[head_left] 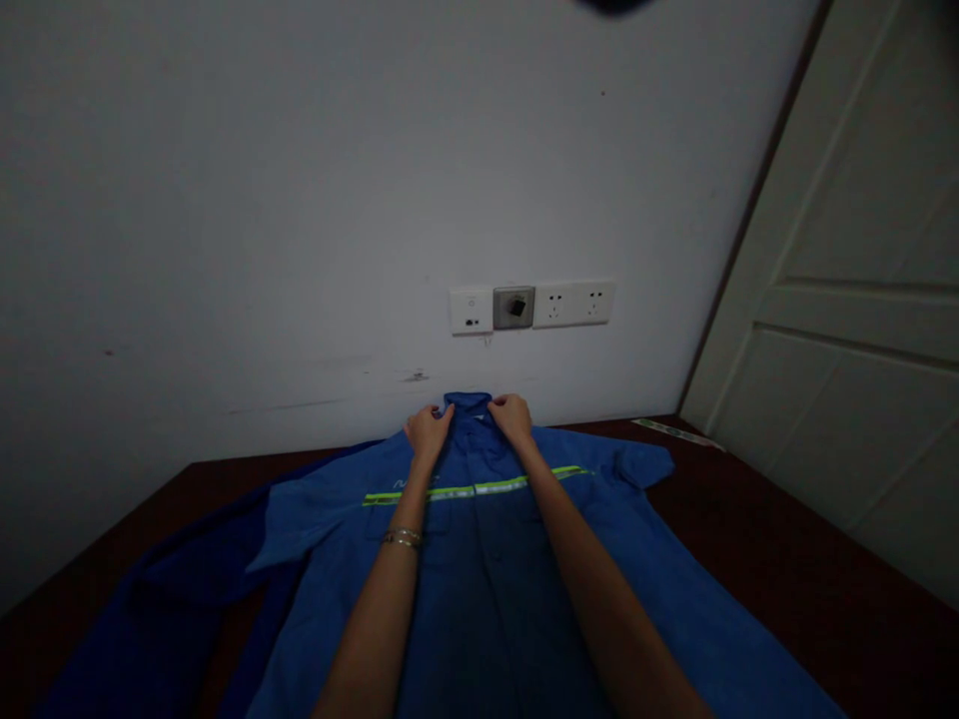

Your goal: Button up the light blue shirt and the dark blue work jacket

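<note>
A blue short-sleeved work shirt (pixel 479 539) lies spread front side up, its collar toward the wall and a yellow-green and silver reflective stripe across the chest. Both my arms reach over it to the collar (pixel 469 401). At the collar's left side, my left hand (pixel 430 431) pinches the fabric; a bracelet circles that wrist. My right hand (pixel 512 417) pinches the collar's right side. The right sleeve end looks folded or bunched, while the left sleeve lies flatter. My forearms hide parts of the shirt front.
A darker blue garment (pixel 150 609) lies partly under the shirt at the left. The dark reddish-brown surface (pixel 719 519) meets a white wall (pixel 300 200) with sockets and switches (pixel 573 304). A printed strip (pixel 678 432) lies at the back right, near a panelled door (pixel 861 300).
</note>
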`<action>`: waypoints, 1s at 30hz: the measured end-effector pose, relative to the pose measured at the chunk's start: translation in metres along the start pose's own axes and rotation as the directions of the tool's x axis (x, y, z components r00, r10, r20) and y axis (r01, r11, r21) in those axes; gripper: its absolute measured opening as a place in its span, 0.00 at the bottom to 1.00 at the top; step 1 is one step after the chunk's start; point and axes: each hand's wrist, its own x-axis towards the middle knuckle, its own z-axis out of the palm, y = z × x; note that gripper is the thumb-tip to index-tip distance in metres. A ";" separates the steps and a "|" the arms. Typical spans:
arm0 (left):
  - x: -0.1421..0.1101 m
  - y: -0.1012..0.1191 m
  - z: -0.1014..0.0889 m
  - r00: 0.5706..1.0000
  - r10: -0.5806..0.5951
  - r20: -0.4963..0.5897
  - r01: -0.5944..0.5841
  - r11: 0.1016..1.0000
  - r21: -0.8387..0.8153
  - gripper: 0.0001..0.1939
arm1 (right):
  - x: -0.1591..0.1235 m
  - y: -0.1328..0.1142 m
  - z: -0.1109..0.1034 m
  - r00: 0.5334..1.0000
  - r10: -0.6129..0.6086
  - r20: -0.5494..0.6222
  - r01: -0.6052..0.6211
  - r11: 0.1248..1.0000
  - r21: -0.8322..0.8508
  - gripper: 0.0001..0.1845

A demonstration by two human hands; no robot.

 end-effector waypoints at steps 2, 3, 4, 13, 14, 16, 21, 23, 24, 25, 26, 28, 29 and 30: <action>-0.001 0.000 -0.004 1.000 -0.014 -0.011 0.014 0.999 0.031 0.30 | 0.000 -0.002 -0.002 1.000 -0.006 0.003 0.006 1.000 0.000 0.16; -0.001 0.001 -0.006 1.000 -0.015 -0.017 0.016 0.999 0.047 0.31 | 0.000 -0.003 -0.003 1.000 -0.009 0.003 0.009 1.000 0.000 0.16; -0.001 0.002 -0.007 1.000 -0.015 -0.019 0.016 0.998 0.066 0.31 | 0.000 -0.004 -0.005 1.000 -0.012 0.003 0.012 1.000 0.001 0.16; 0.001 0.006 -0.003 0.989 -0.055 0.135 0.048 0.997 0.054 0.18 | 0.001 -0.016 -0.024 0.998 -0.065 0.010 0.065 0.998 0.007 0.14; 0.004 0.005 -0.005 0.987 -0.069 0.142 0.070 0.998 0.003 0.17 | 0.001 -0.018 -0.027 0.997 -0.074 0.008 0.074 0.997 0.011 0.14; 0.010 0.002 -0.012 0.983 -0.104 0.149 0.118 0.989 -0.087 0.18 | 0.002 -0.019 -0.033 0.996 -0.088 0.002 0.088 0.996 0.023 0.14; 0.024 -0.010 -0.036 0.975 -0.099 0.199 0.126 0.984 -0.129 0.16 | 0.004 -0.020 -0.048 0.992 -0.122 -0.013 0.123 0.991 0.049 0.14; 0.027 -0.015 -0.042 0.965 -0.102 0.243 0.140 0.980 -0.143 0.15 | 0.005 -0.020 -0.053 0.990 -0.140 -0.007 0.140 0.989 0.050 0.14; 0.029 -0.017 -0.043 0.958 -0.107 0.267 0.154 0.975 -0.160 0.15 | 0.005 -0.019 -0.055 0.989 -0.146 -0.001 0.146 0.988 0.049 0.14; 0.029 -0.019 -0.043 0.950 -0.112 0.293 0.171 0.968 -0.184 0.15 | 0.005 -0.019 -0.056 0.989 -0.151 0.007 0.150 0.988 0.047 0.13; 0.030 -0.021 -0.043 0.939 -0.116 0.322 0.192 0.958 -0.214 0.15 | 0.005 -0.018 -0.057 0.988 -0.153 0.015 0.153 0.987 0.047 0.13; 0.031 -0.023 -0.041 0.918 -0.124 0.378 0.236 0.934 -0.267 0.15 | 0.006 -0.017 -0.058 0.986 -0.160 0.035 0.158 0.986 0.054 0.13; 0.032 -0.024 -0.041 0.908 -0.126 0.399 0.253 0.925 -0.284 0.14 | 0.006 -0.016 -0.058 0.985 -0.164 0.046 0.161 0.985 0.059 0.13; 0.033 -0.025 -0.040 0.901 -0.127 0.415 0.265 0.918 -0.294 0.14 | 0.007 -0.015 -0.058 0.984 -0.169 0.057 0.165 0.984 0.067 0.12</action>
